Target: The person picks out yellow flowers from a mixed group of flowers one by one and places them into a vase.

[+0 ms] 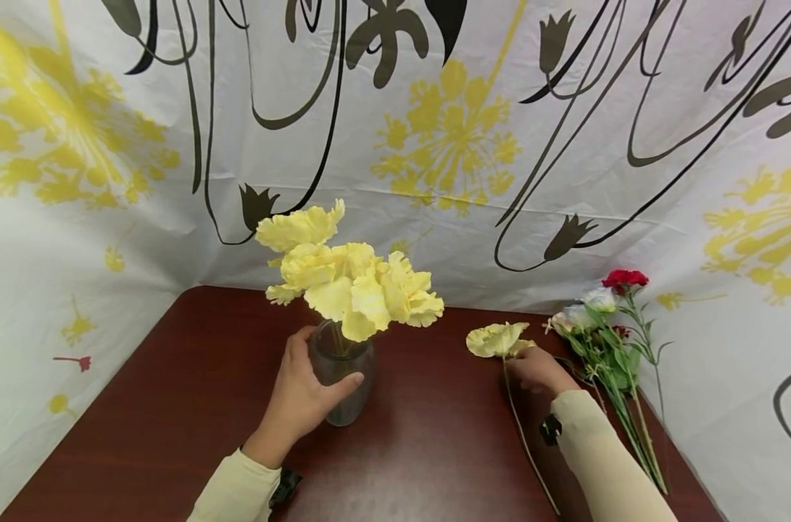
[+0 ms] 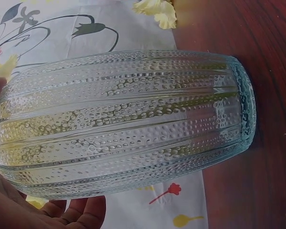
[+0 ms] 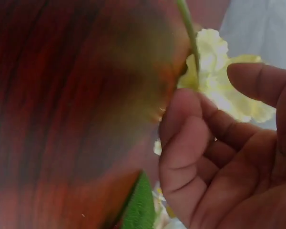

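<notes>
My left hand (image 1: 304, 395) grips a clear glass vase (image 1: 361, 362), fingers round its far side and thumb across the front. The vase stands upright on the table; its bumpy, ribbed glass (image 2: 133, 119) fills the left wrist view. Ruffled yellow flowers (image 1: 362, 290) spread above its mouth. To the right, my right hand (image 1: 540, 370) is at the head of a single yellow flower (image 1: 496, 339), whose thin stem runs toward the table's front. In the right wrist view the fingers (image 3: 183, 148) bend loosely beside the stem (image 3: 190, 36), with the thumb apart from them.
A bunch of cut flowers (image 1: 613, 341), red and white with green leaves, lies on the right of the dark red-brown table (image 1: 428, 442). Close behind the table hangs a white patterned cloth (image 1: 343, 152), which also rises along both sides.
</notes>
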Available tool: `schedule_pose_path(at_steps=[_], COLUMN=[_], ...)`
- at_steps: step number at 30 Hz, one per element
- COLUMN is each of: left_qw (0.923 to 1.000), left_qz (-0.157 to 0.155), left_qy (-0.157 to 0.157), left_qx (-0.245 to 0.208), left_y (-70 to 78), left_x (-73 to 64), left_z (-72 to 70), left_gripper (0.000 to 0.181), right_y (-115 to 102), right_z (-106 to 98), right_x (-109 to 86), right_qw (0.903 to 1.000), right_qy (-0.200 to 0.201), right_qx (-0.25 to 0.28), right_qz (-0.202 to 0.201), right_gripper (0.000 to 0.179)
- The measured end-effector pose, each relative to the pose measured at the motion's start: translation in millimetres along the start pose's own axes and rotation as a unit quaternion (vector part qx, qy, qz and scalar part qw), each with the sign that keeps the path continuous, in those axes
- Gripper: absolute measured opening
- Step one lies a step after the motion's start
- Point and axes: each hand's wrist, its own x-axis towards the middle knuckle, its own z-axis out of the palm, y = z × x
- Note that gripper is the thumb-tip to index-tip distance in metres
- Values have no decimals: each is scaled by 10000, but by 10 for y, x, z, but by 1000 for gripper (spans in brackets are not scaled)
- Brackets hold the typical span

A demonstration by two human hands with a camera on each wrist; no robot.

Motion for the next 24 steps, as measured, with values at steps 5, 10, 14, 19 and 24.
schedule_pose_path(at_steps=[5,10,14,19,24], left_qw=[10000,10000,10000,10000,9999], left_qz=[-16,-32,-25,-15,-96], left_qy=[32,64,88,77,28], left_qx=[-10,14,18,30,36], left_y=[2,6,5,2,-4], left_x=[-8,-7,-7,2,-2], left_z=[-10,-12,-4,-5,-5], left_gripper=[105,103,103,104,105], right_y=[49,42,7,-113,-290], right_z=[72,112,82,-17,-111], right_x=[90,113,68,-36,-120], right_qw=[9991,9981,9958,9947,9913], right_qy=[-303,-427,-448,-248,-55], right_qx=[297,437,803,950,1018], right_qz=[54,56,23,-301,-831], right_gripper=[36,38,33,26,24])
